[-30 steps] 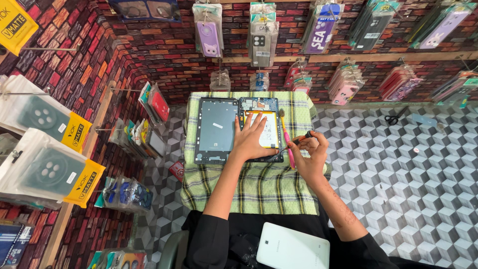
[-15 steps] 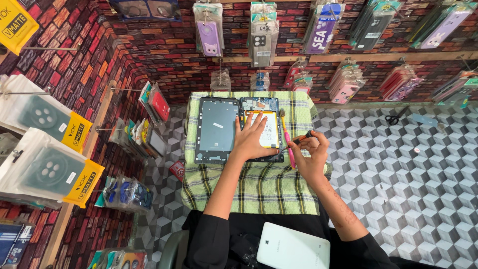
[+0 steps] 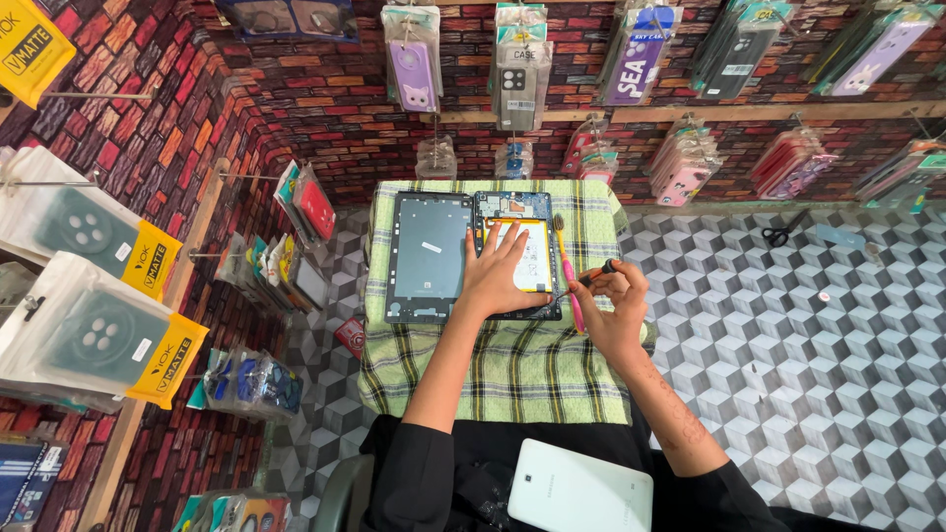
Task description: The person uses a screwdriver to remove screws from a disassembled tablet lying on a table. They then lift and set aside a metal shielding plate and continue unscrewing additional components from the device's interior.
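Tablet (image 3: 520, 258), opened with its yellow battery showing, lies on the green checked cloth (image 3: 493, 369) that covers a small table against the brick-pattern wall. Furthest left, packaged phone covers (image 3: 94, 330) hang on hooks along the side wall. On the cloth's left part lies the detached dark frame (image 3: 430, 258), flat and just beside the tablet, their long edges nearly touching. The left hand (image 3: 498, 279) rests palm down on the tablet's lower half, fingers spread wide and flat over the battery, gripping nothing. Right of the tablet a pink tool (image 3: 568, 271) lies lengthwise on the cloth, close along the tablet's right edge. The right hand (image 3: 616, 305) is just beyond it, fingers pinched narrowly round a screwdriver (image 3: 589, 282) with a dark handle; its tip points down-left toward the tablet's lower right corner, though whether it touches cannot be told. On the person's lap, below the cloth, lies a white tablet (image 3: 579, 488), back side up. Far right, scissors (image 3: 785, 230) lie on the cube-patterned counter (image 3: 818, 335), well apart from the hands.
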